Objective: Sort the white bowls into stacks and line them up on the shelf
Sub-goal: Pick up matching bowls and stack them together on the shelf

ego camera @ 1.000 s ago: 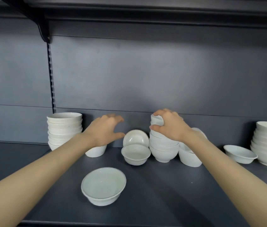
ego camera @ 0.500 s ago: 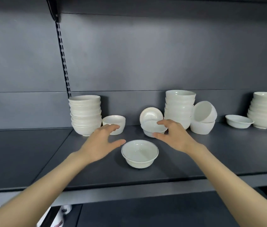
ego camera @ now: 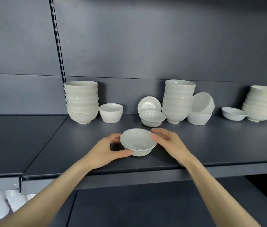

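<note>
A shallow white bowl with a thin dark rim line (ego camera: 137, 141) sits near the front of the dark shelf (ego camera: 219, 145). My left hand (ego camera: 106, 151) grips its left side, thumb at the front wall and fingers behind. My right hand (ego camera: 170, 143) is spread at its right rim, fingertips touching. Behind stand a tall left stack (ego camera: 81, 102), a lone deep bowl (ego camera: 111, 113), a shallow bowl (ego camera: 151, 117) with another (ego camera: 149, 104) leaning upright behind it, and a middle stack (ego camera: 177, 102).
Right of the middle stack a deep bowl (ego camera: 202, 102) lies tilted on another (ego camera: 199, 117). Further right are a shallow bowl (ego camera: 234, 113) and a wide stack (ego camera: 265, 104) at the frame edge. The shelf's front lip runs below my wrists. A slotted upright (ego camera: 58, 38) runs up the back wall.
My right hand left the middle stack and both hands drew back toward the front bowl. They now close in on its two sides; the view pulled back and down.
</note>
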Demonstrator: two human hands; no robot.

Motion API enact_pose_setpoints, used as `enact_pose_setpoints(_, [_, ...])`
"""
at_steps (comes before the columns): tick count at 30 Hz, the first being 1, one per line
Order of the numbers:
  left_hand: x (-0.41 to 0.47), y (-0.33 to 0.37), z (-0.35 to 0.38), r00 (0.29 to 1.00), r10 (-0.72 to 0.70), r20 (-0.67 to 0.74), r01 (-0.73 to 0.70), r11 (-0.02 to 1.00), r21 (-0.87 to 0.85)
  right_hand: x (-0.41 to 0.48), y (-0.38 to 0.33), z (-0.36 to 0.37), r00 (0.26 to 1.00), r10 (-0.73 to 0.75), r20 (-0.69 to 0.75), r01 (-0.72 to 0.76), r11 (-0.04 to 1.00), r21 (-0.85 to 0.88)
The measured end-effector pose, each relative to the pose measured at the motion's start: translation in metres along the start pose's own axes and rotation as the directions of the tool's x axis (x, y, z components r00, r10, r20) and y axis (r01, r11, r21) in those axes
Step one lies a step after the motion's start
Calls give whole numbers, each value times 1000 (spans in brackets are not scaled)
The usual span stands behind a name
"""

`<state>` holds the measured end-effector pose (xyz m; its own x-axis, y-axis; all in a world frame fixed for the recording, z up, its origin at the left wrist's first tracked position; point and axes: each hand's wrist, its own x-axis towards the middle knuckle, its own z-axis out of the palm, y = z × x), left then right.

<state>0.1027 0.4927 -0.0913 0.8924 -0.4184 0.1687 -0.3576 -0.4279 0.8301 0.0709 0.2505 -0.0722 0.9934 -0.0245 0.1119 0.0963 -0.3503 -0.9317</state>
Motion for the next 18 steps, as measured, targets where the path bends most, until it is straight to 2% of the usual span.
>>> enact_pose_setpoints(6, [5,-7,3,999,46,-3,-46,997,65,-3,2,-6,996,13,90,-18,998,53])
enact_pose_setpoints(14, [24,-2,11,996,82,-18,-82,996,-18,-1,0,-19,988,-25,156,15,998,65])
enact_pose_setpoints(18, [58,10,16,993,119,-8,-119,989,-89,14,-5,-37,996,-63,68,55,992,114])
